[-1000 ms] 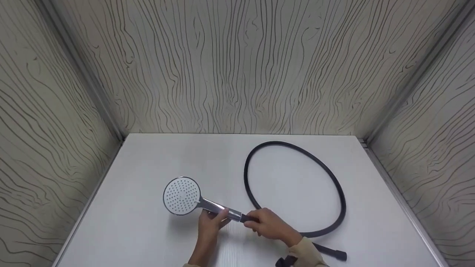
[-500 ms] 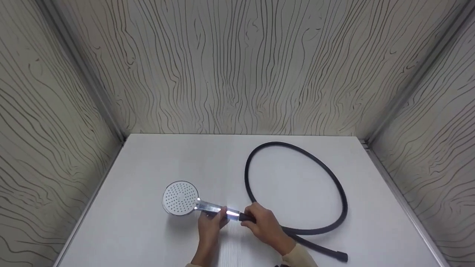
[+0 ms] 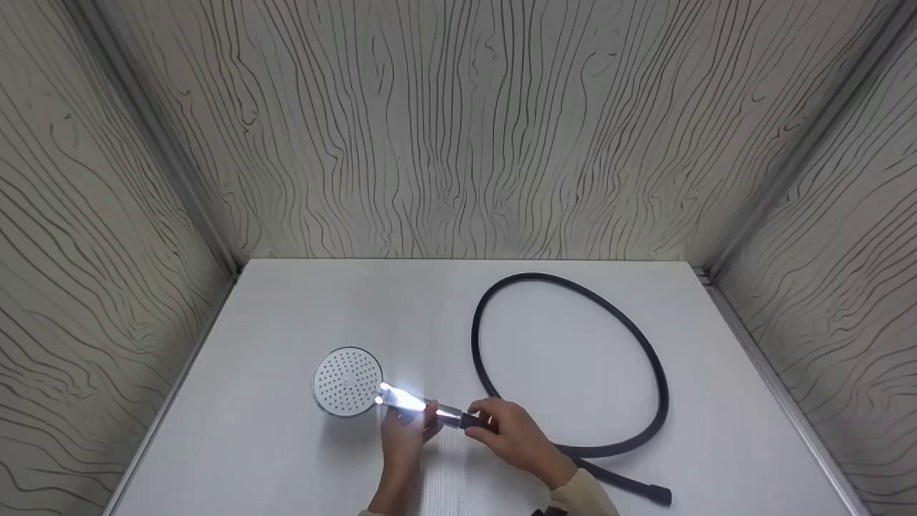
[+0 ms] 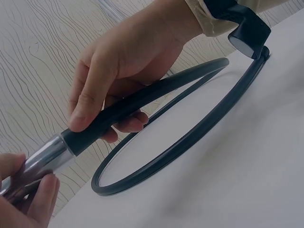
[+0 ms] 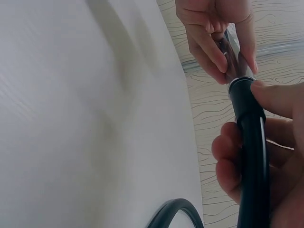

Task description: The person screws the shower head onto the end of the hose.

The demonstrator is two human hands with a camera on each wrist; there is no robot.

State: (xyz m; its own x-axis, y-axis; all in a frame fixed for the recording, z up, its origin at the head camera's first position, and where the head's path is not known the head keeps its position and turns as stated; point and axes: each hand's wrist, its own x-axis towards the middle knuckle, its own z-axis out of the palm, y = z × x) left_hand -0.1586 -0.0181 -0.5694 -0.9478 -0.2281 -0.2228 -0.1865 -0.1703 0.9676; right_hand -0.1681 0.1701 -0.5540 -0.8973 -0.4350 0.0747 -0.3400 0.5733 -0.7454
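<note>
A shower head [image 3: 348, 382] with a round, white, dotted face and a shiny chrome handle lies in my left hand [image 3: 402, 438], which grips the handle. Its face points up toward the head camera. My right hand [image 3: 517, 437] holds the end of a black shower hose [image 3: 663, 387]. In the left wrist view the hose's thicker black end piece [image 4: 83, 139] meets the open end of the chrome handle [image 4: 45, 159], thumb on top and fingers beneath. The right wrist view shows the same joint, with the right thumb [image 5: 273, 97] right at the collar.
The hose makes a wide loop on the white table [image 3: 344, 301], and its free end [image 3: 659, 494] lies at the front right. Wood-patterned panels [image 3: 458, 129] stand behind and on both sides. A dark wrist strap [image 4: 247, 31] circles the right sleeve.
The right hand has shifted its grip slightly around the hose end. Bright glare has appeared on the chrome handle as it tilted. The left hand stays nearly in place.
</note>
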